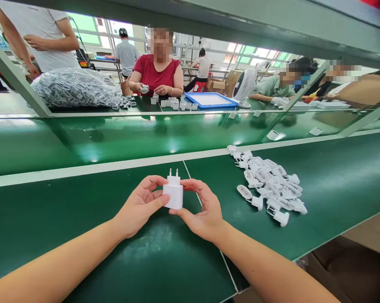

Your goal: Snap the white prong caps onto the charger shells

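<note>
Forearms (66,254) lead to the left hand (141,206) and right hand (205,212), fingers (158,203) pinched around a charger (174,195) left of the pile (268,176), its pronged top (174,180) seemingly fitted, the pile's loose plugs (280,217) apparently yet unassembled.

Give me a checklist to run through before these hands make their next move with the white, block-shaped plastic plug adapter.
1. Grip on the white, block-shaped plastic plug adapter: ok, the left hand and right hand both hold it.
2. Two thin metal pins unobstructed: ok, both show, pointing away from the person, with no finger over them.
3. Adapter's seam fully closed: cannot tell, too small to judge.
4. Loose heap of white plastic pronged parts on the smooth dark-green tabletop: ok, right of the hands.
5. Heap neatly arranged: not ok, parts overlap at mixed angles.
</note>
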Motion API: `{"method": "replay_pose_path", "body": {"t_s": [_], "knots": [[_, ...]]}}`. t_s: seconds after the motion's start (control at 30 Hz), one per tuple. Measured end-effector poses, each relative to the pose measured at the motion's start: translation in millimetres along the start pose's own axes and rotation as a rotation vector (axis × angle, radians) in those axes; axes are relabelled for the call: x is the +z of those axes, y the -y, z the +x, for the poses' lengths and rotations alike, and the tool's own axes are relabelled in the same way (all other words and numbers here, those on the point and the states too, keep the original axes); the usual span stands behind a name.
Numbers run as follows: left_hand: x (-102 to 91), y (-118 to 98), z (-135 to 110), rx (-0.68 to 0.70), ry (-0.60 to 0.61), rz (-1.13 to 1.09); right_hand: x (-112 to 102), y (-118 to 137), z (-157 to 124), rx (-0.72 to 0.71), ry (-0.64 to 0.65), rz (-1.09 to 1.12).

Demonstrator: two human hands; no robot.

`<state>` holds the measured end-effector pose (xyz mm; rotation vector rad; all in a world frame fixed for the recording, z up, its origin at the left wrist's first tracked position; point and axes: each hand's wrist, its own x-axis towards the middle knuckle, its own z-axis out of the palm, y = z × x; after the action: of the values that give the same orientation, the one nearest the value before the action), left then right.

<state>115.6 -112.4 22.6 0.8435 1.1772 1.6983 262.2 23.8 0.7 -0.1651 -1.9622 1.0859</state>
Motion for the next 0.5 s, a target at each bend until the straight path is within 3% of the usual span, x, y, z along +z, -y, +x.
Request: {"method": "replay_pose_path", "body": {"t_s": [0.17, 0.3, 0.4, 0.5], "knots": [[0.2, 3.3, 1.5, 0.001, 0.022, -0.031, -5.4, 0.2, 3.1, -0.081, 0.044, -0.029], [-3.5, 6.8, 5.3, -0.018, -0.034, -0.049, -7.8, -2.2, 5.6, -0.14, 0.083, -0.053], [-7.1, 6.6, 6.8, -0.105, -0.068, -0.059, -7.5, -3.7, 5.8, -0.147, 0.138, -0.056], [-8.8, 5.6, 6.8, -0.236, 0.019, -0.117, -5.7, -6.0, 5.3, -0.162, 0.204, -0.038]]}}
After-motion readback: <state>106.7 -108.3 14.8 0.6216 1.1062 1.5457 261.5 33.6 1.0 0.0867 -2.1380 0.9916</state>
